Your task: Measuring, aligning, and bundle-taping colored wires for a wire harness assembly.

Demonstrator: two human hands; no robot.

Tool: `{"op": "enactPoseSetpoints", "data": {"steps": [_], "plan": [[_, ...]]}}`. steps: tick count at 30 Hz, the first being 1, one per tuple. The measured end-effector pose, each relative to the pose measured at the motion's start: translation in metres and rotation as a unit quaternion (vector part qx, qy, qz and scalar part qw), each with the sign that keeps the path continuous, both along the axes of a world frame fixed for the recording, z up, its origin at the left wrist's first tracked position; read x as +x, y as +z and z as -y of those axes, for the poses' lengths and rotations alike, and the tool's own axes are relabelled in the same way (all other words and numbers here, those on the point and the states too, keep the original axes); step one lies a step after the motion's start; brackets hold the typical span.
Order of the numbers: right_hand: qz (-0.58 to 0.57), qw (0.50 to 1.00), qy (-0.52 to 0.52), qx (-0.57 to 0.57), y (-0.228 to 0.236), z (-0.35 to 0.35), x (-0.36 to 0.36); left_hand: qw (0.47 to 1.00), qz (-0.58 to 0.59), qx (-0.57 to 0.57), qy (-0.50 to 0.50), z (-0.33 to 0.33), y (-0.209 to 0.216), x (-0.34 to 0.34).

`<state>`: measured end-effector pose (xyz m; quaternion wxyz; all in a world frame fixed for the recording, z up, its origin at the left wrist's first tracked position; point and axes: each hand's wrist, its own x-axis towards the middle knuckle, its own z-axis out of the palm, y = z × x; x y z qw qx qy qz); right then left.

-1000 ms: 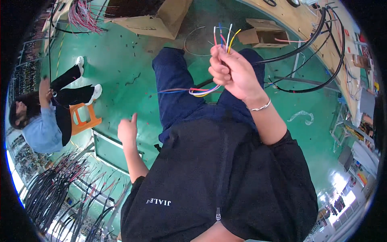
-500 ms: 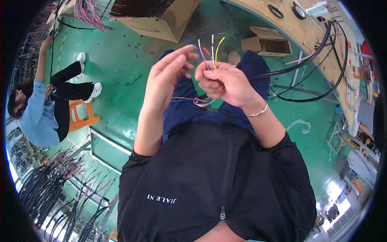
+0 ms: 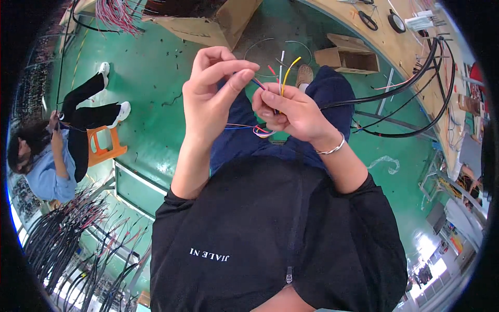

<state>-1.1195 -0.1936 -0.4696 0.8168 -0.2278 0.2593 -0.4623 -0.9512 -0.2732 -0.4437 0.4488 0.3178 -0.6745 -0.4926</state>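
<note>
My right hand [image 3: 297,112] is closed round several thin coloured wires, thumb pressed across them. A yellow wire [image 3: 291,67], a white wire [image 3: 281,65] and a short red wire [image 3: 272,69] stick up out of that grip. My left hand [image 3: 208,99] pinches a dark blue wire [image 3: 258,83] between thumb and fingertips, with a reddish one close beside it; the tips hide their ends. Below the hands, more coloured wires [image 3: 262,132] loop over my lap. A thick black cable [image 3: 384,95] runs from beside my right hand toward the workbench.
The wooden workbench [image 3: 358,32] curves along the right, with black tape rolls [image 3: 396,22] on it. Cardboard boxes [image 3: 347,56] stand on the green floor ahead. At left, a co-worker [image 3: 49,166] sits by an orange stool [image 3: 104,145]; bundled black cables [image 3: 57,234] hang nearer me.
My left thumb and fingers have come together on the blue wire, bending it left, away from the others. The co-worker's raised arm has come down.
</note>
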Motion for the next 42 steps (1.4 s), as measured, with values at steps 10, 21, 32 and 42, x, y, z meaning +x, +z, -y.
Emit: {"op": "enactPoseSetpoints", "data": {"steps": [10,21,32,42], "plan": [[-0.011,1.0,0.004,-0.012,0.004,0.001,0.005,0.95,-0.082,0.301,-0.023,-0.003,-0.001,0.009],[-0.095,0.99,0.07,-0.075,0.015,0.004,0.005,0.948,-0.144,0.275,0.067,-0.006,0.024,0.012],[-0.076,0.993,0.038,-0.082,0.021,0.005,0.009,0.941,-0.126,0.31,0.043,-0.017,0.027,0.015],[-0.107,0.992,0.033,-0.065,0.023,0.002,0.007,0.939,-0.094,0.329,-0.021,-0.011,0.031,0.01]]}}
